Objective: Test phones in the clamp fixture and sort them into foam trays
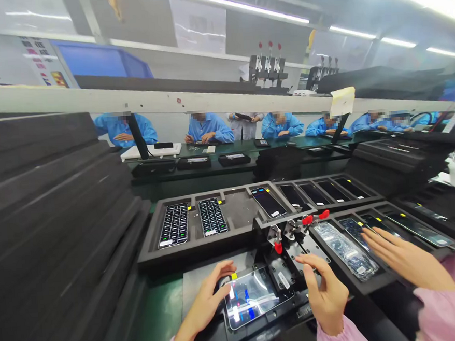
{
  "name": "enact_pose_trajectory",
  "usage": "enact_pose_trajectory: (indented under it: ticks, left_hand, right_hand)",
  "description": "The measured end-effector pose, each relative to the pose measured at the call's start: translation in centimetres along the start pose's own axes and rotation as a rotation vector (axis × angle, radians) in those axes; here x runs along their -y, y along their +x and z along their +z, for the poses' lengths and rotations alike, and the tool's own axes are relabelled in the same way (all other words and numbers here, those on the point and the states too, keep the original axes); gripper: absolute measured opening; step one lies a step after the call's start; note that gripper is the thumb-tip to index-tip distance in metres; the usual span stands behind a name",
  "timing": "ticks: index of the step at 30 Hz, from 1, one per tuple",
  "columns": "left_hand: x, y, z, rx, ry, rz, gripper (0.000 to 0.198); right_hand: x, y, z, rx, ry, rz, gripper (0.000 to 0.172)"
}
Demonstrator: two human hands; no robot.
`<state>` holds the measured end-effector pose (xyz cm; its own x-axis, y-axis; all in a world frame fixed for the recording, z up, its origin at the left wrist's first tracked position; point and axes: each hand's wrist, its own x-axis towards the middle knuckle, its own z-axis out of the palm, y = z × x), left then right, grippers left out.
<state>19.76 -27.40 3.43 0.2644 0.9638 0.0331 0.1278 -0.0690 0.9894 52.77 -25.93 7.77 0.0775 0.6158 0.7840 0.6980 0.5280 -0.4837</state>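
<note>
A phone (255, 296) with a lit screen lies in the black test fixture (239, 337). My left hand (205, 302) is at the phone's upper left corner, its thumb and fingers apart. The thumb lies at the screen's edge; I cannot tell whether it presses. A small yellow tab (234, 276) shows beside those fingers. My right hand (326, 293) is raised at the fixture's right side, fingers apart and holding nothing. Toggle clamps with red tips (278, 247) stand behind the phone, and a black block (280, 272) sits by its right end.
A foam tray (150, 255) of phones stands behind the fixture; another holds a film-covered phone (348, 250). From the right, a co-worker's hand (407, 262) reaches over that second tray. Stacked black trays (53, 240) rise at left. Several people in blue sit beyond.
</note>
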Motion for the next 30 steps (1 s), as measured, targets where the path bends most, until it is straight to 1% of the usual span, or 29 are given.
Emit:
enact_pose_trajectory:
  ticks: [2, 3, 4, 6, 10, 16, 23, 30]
  left_hand:
    - [0.1, -0.1, 0.0, -0.002, 0.022, 0.001, 0.040]
    - [0.1, -0.1, 0.0, -0.002, 0.032, 0.001, 0.040]
    - [0.2, -0.2, 0.0, 0.001, 0.041, 0.000, 0.040]
    - [0.2, -0.3, 0.0, 0.005, 0.060, -0.002, 0.040]
    - [0.1, -0.4, 0.0, -0.002, 0.124, -0.021, 0.040]
    - [0.0, -0.7, 0.0, 0.007, 0.217, -0.067, 0.037]
    - [0.2, -1.0, 0.0, 0.000, 0.233, -0.104, 0.036]
    - [0.4, -1.0, 0.0, -0.003, 0.223, -0.113, 0.037]
  right_hand:
    - [3.3, -1.4, 3.0, -0.013, 0.014, 0.004, 0.016]
    - [4.4, -1.6, 4.2, -0.019, 0.015, 0.009, 0.012]
    - [5.1, -1.6, 5.0, -0.021, 0.010, 0.021, 0.010]
    - [5.4, -1.0, 5.9, 0.025, 0.002, 0.036, 0.009]
    - [4.6, 0.3, 6.4, 0.154, 0.035, 0.100, 0.008]
    - [4.5, 0.4, 6.9, 0.305, 0.093, 0.224, 0.016]
    - [4.3, -0.2, 7.1, 0.328, 0.081, 0.305, 0.021]
    - [4.5, 0.0, 7.0, 0.331, 0.074, 0.311, 0.019]
